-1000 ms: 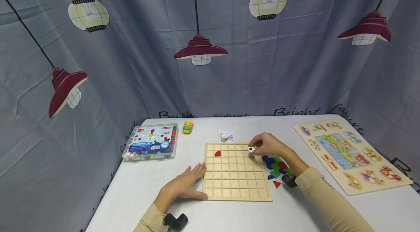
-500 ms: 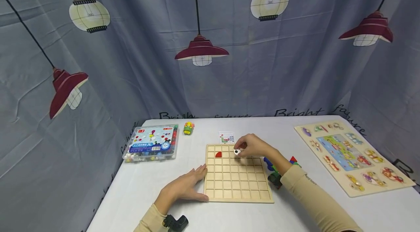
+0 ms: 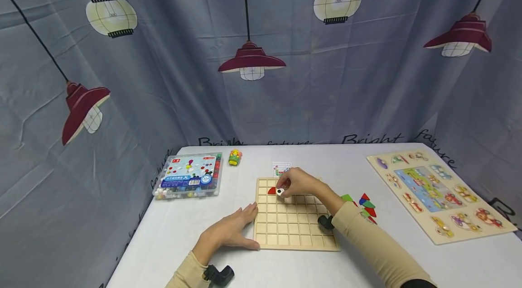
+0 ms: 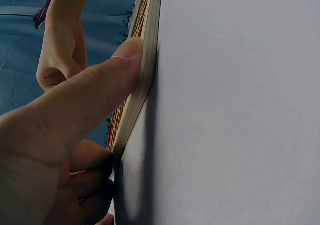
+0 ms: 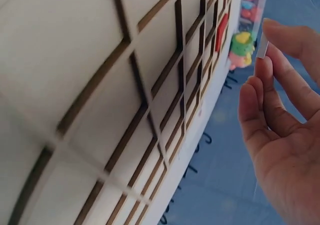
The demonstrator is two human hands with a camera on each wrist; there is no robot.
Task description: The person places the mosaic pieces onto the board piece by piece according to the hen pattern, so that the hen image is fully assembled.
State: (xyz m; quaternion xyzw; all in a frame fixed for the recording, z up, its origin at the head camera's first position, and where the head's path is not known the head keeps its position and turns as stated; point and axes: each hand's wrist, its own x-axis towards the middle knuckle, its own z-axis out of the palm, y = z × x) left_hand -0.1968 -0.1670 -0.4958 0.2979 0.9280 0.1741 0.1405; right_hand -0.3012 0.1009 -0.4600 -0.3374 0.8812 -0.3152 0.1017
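The right hand [image 3: 299, 182] has its grip pinched on a small white round piece with a black dot [image 3: 280, 192], held raised over the square pale wooden grid board [image 3: 285, 228] near its far left corner. Just left of that piece, a red quarter-circle piece [image 3: 271, 191] lies in the second row from the board's far edge. The left hand [image 3: 229, 230] grasps nothing, its fingers extended along the board's left edge and its thumb against the near left corner. Beyond the board's far edge, a printed pattern card [image 3: 280, 168] lies on the white desk [image 3: 175, 227]; near the desk's far left corner sits a clear plastic box of coloured balls [image 3: 188, 177]. Loose red, green and blue flat pieces [image 3: 369, 205] lie off the board's right edge.
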